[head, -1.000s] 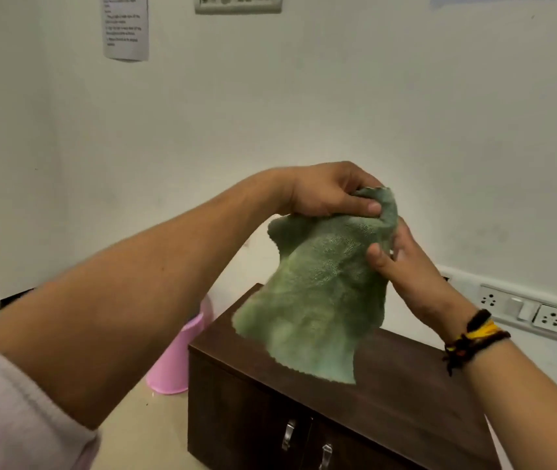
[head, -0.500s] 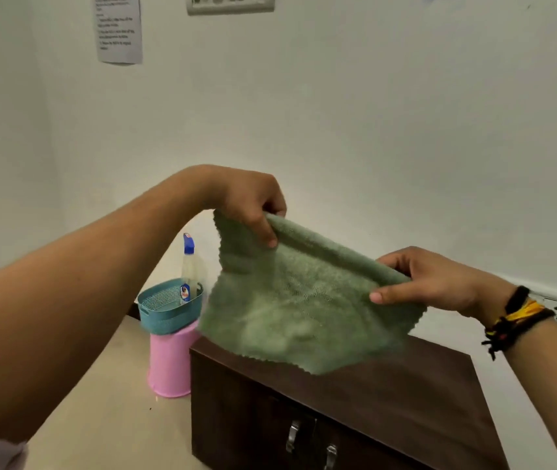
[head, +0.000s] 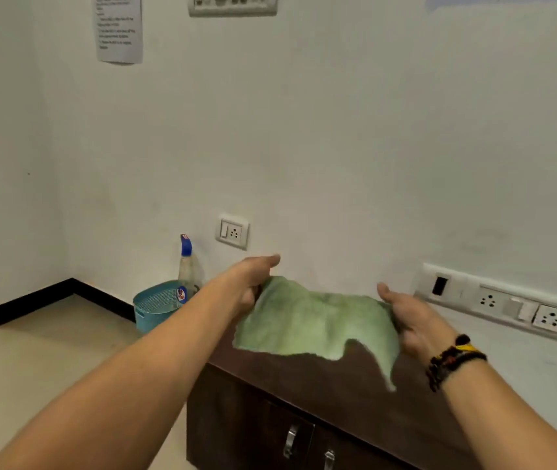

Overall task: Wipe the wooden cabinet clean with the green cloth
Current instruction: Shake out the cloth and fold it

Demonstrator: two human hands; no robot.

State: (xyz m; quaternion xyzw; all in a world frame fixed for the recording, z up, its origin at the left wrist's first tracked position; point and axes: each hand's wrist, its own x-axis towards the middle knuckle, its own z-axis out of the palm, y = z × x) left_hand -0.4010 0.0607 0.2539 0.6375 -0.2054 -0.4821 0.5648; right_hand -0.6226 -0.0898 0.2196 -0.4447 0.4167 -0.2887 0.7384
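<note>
Green cloth (head: 314, 320): spread wide between both hands, over the back part of the cabinet top; its near edge hangs wavy, and the near right corner droops down toward the wood. I cannot tell if it touches the top.
Left hand (head: 253, 283): clamped on the far left corner of the cloth, fingers curled under the edge.
Right hand (head: 409, 317): clamped on the right edge of the cloth, thumb up; dark and yellow bands sit on the wrist.
Wooden cabinet (head: 338, 395): dark brown, against the white wall, two metal handles (head: 290, 442) on the front doors.
Blue basket (head: 158, 303): left of the cabinet, with a spray bottle (head: 186, 262) upright in it.
Wall sockets (head: 494, 301): a long strip just behind the right hand.
</note>
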